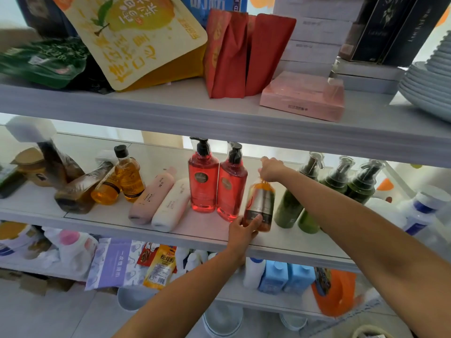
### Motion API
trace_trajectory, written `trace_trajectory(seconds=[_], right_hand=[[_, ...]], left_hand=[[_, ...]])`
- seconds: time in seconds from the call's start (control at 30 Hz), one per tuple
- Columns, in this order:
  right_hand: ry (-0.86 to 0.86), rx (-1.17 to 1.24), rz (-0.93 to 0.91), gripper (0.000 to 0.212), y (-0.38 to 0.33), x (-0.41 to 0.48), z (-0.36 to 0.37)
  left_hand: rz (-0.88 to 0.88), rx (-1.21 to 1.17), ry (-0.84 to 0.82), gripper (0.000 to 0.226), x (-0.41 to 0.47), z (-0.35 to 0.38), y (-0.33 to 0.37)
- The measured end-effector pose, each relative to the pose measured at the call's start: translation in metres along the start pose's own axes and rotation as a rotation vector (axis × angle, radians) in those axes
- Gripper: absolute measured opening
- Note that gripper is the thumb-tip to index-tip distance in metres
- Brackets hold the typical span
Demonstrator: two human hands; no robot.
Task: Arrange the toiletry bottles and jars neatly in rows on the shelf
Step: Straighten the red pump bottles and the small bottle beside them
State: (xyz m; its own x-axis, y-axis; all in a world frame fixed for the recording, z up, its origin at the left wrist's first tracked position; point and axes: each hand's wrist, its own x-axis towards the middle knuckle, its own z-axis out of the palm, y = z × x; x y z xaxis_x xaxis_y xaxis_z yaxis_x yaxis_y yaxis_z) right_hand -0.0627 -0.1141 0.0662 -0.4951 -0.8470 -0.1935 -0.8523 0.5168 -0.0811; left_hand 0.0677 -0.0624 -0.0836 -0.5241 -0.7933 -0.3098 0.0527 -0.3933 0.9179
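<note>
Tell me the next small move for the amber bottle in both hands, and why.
Probably settle the amber bottle upright in the gap between the red pump bottles and green pump bottles, then release: the left hand grips its base, the right hand its top.

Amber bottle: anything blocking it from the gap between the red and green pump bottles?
Nothing visible. The amber bottle is already in that gap, left hand at its base, right hand on its top; the red pump bottle and green pump bottle flank it closely.
</note>
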Motion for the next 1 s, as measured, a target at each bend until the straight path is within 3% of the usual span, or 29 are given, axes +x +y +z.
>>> trace_trajectory(seconds=[0.2, 0.47, 0.87, 1.0], right_hand=[[0.077, -0.026, 0.024, 0.03, 0.004, -0.002, -0.012], [0.14, 0.031, -0.009, 0.026, 0.012, -0.013, -0.03], [0.186, -0.116, -0.064, 0.026, 0.003, -0.042, -0.037], [0.197, -0.144, -0.048, 0.028, -0.002, -0.051, -0.034]], left_hand=[[0.034, 0.071, -0.02, 0.035, -0.001, -0.003, -0.001], [0.154, 0.41, -0.106, 0.044, -0.002, 0.004, 0.021], [0.243, 0.858, 0.061, 0.035, 0.001, 0.013, 0.016], [0.314, 0.976, 0.079, 0.022, -0.006, 0.0, 0.016]])
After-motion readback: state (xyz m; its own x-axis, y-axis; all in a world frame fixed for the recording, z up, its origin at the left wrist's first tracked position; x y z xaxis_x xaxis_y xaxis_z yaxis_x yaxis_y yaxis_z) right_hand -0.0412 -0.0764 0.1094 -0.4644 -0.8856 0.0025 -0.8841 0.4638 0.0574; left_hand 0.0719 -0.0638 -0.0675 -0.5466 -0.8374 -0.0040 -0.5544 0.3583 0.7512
